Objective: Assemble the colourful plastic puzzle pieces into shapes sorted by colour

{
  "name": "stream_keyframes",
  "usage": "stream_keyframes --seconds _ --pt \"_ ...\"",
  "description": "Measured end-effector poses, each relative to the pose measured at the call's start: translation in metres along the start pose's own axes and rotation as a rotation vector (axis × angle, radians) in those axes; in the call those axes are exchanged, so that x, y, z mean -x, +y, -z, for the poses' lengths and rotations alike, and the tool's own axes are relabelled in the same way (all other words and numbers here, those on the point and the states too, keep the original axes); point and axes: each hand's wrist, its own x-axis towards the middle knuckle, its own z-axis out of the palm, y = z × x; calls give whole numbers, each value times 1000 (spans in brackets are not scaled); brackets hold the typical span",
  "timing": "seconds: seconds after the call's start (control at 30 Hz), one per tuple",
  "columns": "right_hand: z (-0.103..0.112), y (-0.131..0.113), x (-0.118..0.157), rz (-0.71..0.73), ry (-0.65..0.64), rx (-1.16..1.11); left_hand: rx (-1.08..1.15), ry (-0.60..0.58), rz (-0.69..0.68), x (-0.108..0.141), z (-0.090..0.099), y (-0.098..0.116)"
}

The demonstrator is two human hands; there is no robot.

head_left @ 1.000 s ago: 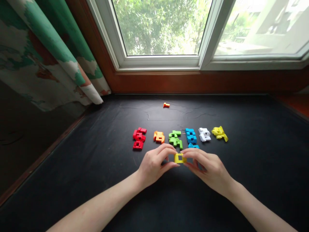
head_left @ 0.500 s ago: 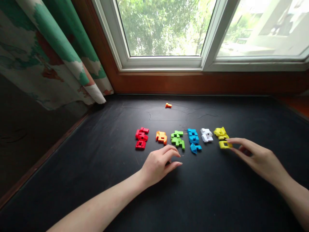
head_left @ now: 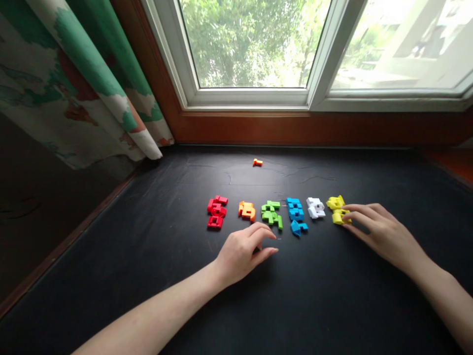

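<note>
Small plastic blocks lie in colour groups in a row on the black tabletop. At the row's right end, my right hand point(head_left: 384, 236) has thumb and fingertips closed on the right side of a yellow block point(head_left: 337, 217); another yellow piece point(head_left: 334, 202) touches it from behind. White blocks point(head_left: 315, 208) lie just left of the yellow ones. My left hand point(head_left: 242, 251) rests on the table, holding nothing, with thumb and curled fingers apart. Just beyond it are green blocks point(head_left: 271, 213), with blue blocks point(head_left: 295, 209) to their right.
Orange blocks point(head_left: 247, 210) and red blocks point(head_left: 217, 212) form the left part of the row. One small orange piece point(head_left: 257, 162) lies alone farther back on the black tabletop point(head_left: 295, 301). A window point(head_left: 251, 98) stands behind, and a patterned curtain point(head_left: 111, 88) hangs at left.
My right hand has slid the yellow block slightly away and left, up against the other yellow piece. The left hand stays in place.
</note>
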Motion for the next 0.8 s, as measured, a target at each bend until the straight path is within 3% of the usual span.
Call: stream_keyframes --seconds 0.57,0.7,0.8 --pt "-3 -2 2 -109 108 -116 -31 9 -22 0 1 1" --pt "6 -14 1 -132 145 -163 -93 29 -90 -6 9 7" --pt "12 -26 0 -180 212 -280 -209 12 -91 -25 22 7"
